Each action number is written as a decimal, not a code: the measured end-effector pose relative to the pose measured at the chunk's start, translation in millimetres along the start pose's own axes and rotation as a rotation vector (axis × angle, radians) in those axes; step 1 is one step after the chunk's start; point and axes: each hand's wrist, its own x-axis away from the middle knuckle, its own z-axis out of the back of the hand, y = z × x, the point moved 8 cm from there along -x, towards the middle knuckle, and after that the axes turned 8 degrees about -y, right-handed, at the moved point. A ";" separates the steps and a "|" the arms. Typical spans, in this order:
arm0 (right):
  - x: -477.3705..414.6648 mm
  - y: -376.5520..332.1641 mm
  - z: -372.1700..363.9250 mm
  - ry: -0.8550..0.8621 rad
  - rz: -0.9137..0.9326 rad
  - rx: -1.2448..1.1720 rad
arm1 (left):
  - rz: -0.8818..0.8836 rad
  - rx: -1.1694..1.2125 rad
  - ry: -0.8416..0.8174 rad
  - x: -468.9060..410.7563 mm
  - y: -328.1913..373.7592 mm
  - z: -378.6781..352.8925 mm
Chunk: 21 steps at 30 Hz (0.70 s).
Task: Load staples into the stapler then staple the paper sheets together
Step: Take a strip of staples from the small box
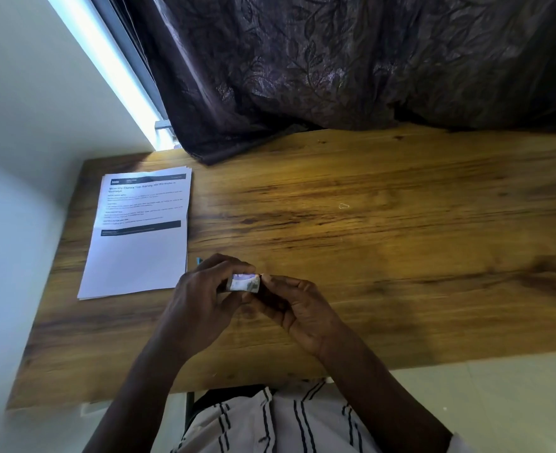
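Observation:
A small white and purple staple box [244, 283] is held between both hands just above the wooden table [384, 243]. My left hand [204, 295] grips its left end and my right hand [294, 305] pinches its right end. A stack of printed paper sheets [141, 237] lies flat on the table to the left of my hands. A small blue tip of something [199, 260] shows behind my left hand, beside the paper; what it is cannot be told. No stapler is clearly in view.
A dark patterned curtain [352, 67] hangs over the table's far edge. A white wall [24, 125] runs along the left side. The near table edge is just below my forearms.

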 end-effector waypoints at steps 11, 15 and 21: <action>-1.8 12.2 2.4 0.005 -0.115 -0.110 | 0.002 -0.185 -0.103 -1.2 11.1 -9.0; -3.9 13.2 4.9 0.009 -0.099 -0.099 | 0.005 -0.172 -0.109 -3.3 10.3 -9.0; -8.0 13.2 8.5 0.006 -0.079 -0.079 | 0.011 -0.088 -0.080 -6.1 2.0 -6.0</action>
